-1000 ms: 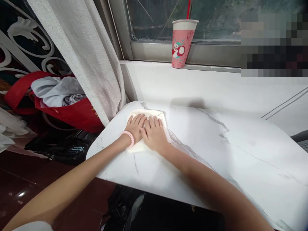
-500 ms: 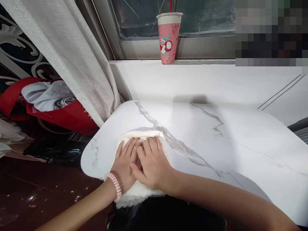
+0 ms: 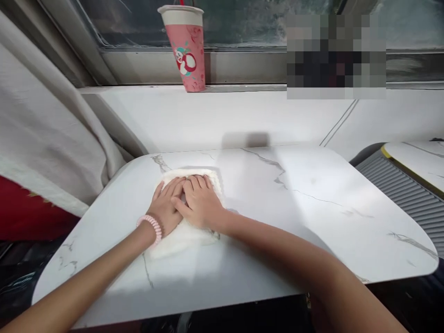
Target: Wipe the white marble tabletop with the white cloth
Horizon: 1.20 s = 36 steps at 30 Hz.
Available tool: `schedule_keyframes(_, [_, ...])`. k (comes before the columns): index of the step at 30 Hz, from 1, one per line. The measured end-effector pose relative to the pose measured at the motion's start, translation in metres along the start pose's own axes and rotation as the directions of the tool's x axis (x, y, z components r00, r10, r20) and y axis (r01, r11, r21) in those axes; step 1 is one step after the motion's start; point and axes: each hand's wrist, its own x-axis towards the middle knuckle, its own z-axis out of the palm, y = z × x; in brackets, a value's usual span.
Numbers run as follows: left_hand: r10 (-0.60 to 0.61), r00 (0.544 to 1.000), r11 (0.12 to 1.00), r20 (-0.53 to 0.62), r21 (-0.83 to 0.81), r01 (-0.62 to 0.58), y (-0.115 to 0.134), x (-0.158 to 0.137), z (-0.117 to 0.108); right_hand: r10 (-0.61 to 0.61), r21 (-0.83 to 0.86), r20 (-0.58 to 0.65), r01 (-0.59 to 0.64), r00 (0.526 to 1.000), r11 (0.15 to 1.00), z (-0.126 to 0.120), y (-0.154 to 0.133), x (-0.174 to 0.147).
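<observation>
A fluffy white cloth [image 3: 183,241] lies spread on a white marble-patterned table [image 3: 333,240]. My left hand [image 3: 167,203] rests flat on it, fingers stretched forward, with a pink coiled band [image 3: 151,226] around the wrist. Pressed on the cloth just to the right is my right hand [image 3: 201,201], palm down and fingers extended. Its thumb overlaps the back of my left hand, and the two hands touch. The cloth's middle is hidden beneath them.
A pink paper cup [image 3: 189,55] with a red straw stands on the window ledge behind the table. A grey curtain [image 3: 52,111] hangs at the left, with a red bag [image 3: 31,208] below it. Grey ribbed material [image 3: 398,180] and another marble-patterned top [image 3: 419,155] are at the right.
Both hands and the cloth have moved away from the table's near edge, further onto the top. The view has shifted right, so more of the table's right side shows.
</observation>
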Motion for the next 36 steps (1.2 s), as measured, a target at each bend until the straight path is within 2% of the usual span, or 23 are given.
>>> schedule_keyframes(9, [-0.045, 0.999, 0.998, -0.023, -0.042, 0.044, -0.004, 0.106, 0.013, 0.069, -0.067, -0.015, -0.070, 0.998, 0.995, -0.001, 0.070, 0.067])
schedule_keyframes(19, [-0.011, 1.000, 0.996, -0.011, -0.090, 0.010, -0.005, 0.159, 0.018, 0.176, -0.058, -0.017, -0.177, 0.984, 0.982, 0.000, 0.103, 0.096])
schedule_keyframes(27, [-0.028, 1.000, 0.997, -0.012, -0.073, 0.027, -0.005, 0.171, 0.023, 0.209, -0.072, -0.055, -0.213, 0.976, 0.974, 0.002, 0.110, 0.099])
schedule_keyframes(36, [-0.039, 0.999, 0.996, 0.028, -0.077, 0.041, 0.026, 0.139, 0.017, 0.190, -0.062, -0.055, -0.194, 0.980, 0.979, -0.012, 0.100, 0.063])
